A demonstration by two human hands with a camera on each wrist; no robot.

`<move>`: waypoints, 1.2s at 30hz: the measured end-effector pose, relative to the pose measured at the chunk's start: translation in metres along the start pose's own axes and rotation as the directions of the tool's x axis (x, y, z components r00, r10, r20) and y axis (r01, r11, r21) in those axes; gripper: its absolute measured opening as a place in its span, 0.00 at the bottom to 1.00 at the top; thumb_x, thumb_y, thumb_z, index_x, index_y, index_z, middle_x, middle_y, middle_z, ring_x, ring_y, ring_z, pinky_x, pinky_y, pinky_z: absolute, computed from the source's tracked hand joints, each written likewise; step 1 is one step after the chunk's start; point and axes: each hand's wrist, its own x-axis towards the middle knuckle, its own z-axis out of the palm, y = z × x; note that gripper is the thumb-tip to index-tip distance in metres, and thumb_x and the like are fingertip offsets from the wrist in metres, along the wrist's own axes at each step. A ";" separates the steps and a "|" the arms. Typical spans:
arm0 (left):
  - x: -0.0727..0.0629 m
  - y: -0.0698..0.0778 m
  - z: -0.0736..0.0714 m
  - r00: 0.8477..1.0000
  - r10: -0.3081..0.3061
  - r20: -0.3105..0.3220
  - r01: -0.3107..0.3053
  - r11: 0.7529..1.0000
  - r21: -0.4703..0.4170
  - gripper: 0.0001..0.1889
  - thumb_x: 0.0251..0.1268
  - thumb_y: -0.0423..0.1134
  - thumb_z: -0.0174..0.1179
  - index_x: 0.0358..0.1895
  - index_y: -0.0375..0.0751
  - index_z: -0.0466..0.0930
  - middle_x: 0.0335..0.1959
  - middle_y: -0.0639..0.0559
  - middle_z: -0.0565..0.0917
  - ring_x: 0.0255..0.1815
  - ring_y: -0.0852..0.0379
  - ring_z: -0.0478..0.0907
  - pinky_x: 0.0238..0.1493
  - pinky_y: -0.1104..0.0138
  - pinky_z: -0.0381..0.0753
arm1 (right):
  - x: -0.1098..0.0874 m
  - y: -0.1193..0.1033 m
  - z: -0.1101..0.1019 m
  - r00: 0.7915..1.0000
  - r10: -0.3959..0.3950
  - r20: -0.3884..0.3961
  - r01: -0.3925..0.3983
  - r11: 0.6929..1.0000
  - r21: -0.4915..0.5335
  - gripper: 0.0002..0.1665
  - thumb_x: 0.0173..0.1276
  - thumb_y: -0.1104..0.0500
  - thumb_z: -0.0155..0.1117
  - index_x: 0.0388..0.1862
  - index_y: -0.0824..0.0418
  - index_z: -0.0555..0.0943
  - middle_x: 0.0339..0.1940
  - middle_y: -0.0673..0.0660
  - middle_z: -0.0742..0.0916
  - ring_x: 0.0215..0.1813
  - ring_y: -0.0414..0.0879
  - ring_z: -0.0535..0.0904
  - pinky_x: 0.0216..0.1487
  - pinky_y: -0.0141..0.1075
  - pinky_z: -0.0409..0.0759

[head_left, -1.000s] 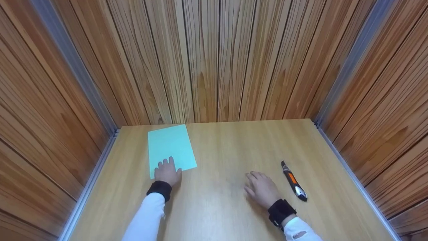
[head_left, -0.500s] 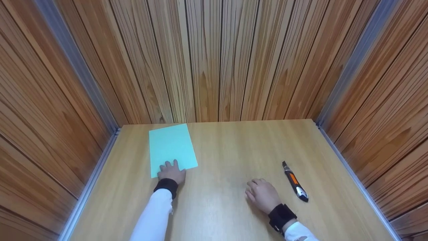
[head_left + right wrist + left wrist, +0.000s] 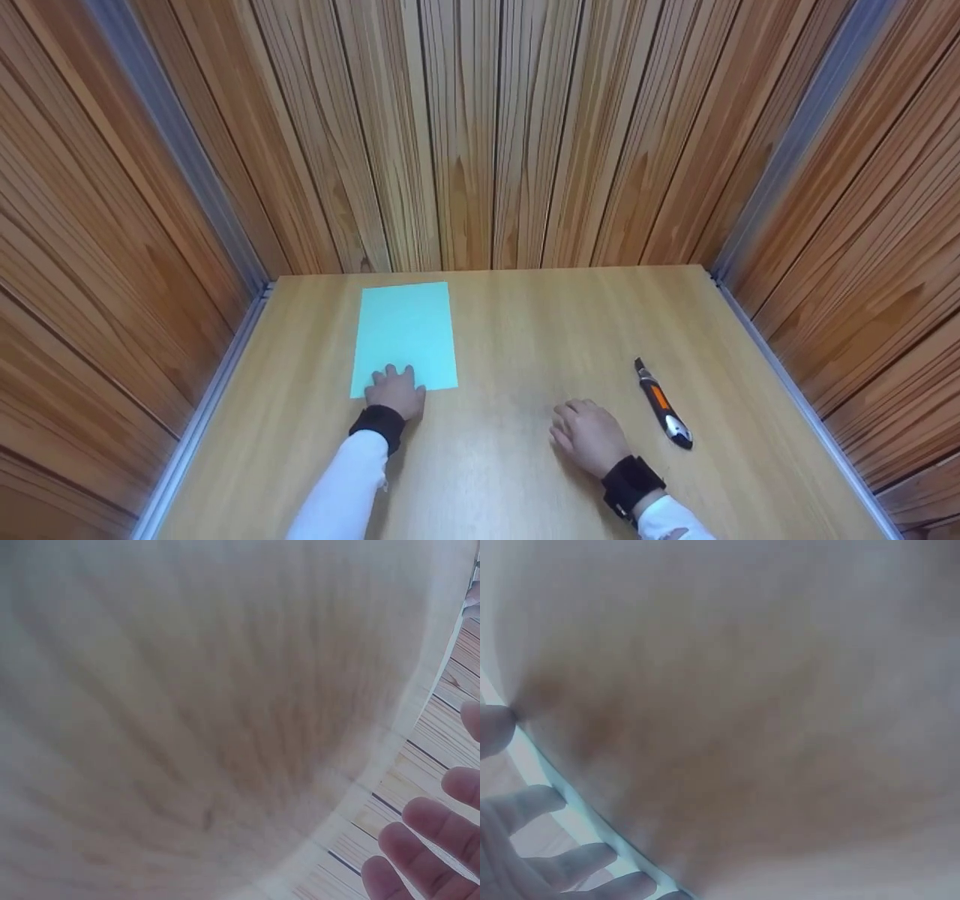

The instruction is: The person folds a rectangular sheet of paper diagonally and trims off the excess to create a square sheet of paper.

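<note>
- Left hand [image 3: 396, 394]: fingers spread, touching near edge of turquoise paper sheet [image 3: 405, 330]
- Paper sheet flat, left side of wooden tabletop [image 3: 510, 337]
- Right hand [image 3: 590, 435]: fingers relaxed, slightly apart, near utility knife [image 3: 664, 405]

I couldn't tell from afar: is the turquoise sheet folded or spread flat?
Spread flat: in the head view the turquoise sheet lies as a plain rectangle, no crease showing.

Part of the sheet [image 3: 405, 328] seems hidden beneath the left hand [image 3: 396, 393].
</note>
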 end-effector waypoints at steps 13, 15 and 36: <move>-0.021 0.022 0.005 0.986 0.167 -0.014 -0.167 0.985 -0.050 0.14 0.79 0.46 0.64 0.50 0.38 0.86 0.50 0.34 0.83 0.51 0.33 0.79 0.47 0.37 0.85 | 0.001 -0.005 0.005 0.999 -0.029 -0.045 0.029 1.000 0.007 0.19 0.70 0.55 0.76 0.54 0.65 0.90 0.51 0.64 0.92 0.55 0.61 0.89 0.57 0.53 0.88; -0.025 0.023 0.007 0.978 0.207 -0.012 -0.207 0.977 -0.048 0.13 0.79 0.46 0.64 0.50 0.38 0.86 0.50 0.35 0.83 0.50 0.35 0.79 0.47 0.38 0.84 | 0.002 -0.006 0.005 0.999 -0.030 -0.045 0.030 0.999 0.011 0.19 0.70 0.55 0.76 0.54 0.65 0.90 0.51 0.64 0.92 0.55 0.61 0.89 0.58 0.53 0.88; -0.046 0.023 0.005 0.824 0.549 0.140 -0.550 0.834 -0.039 0.18 0.77 0.47 0.63 0.62 0.48 0.90 0.71 0.38 0.82 0.75 0.33 0.76 0.75 0.40 0.76 | 0.024 -0.017 0.000 0.997 -0.055 0.046 0.054 0.998 0.033 0.28 0.69 0.51 0.78 0.60 0.68 0.87 0.56 0.69 0.90 0.57 0.66 0.87 0.56 0.57 0.89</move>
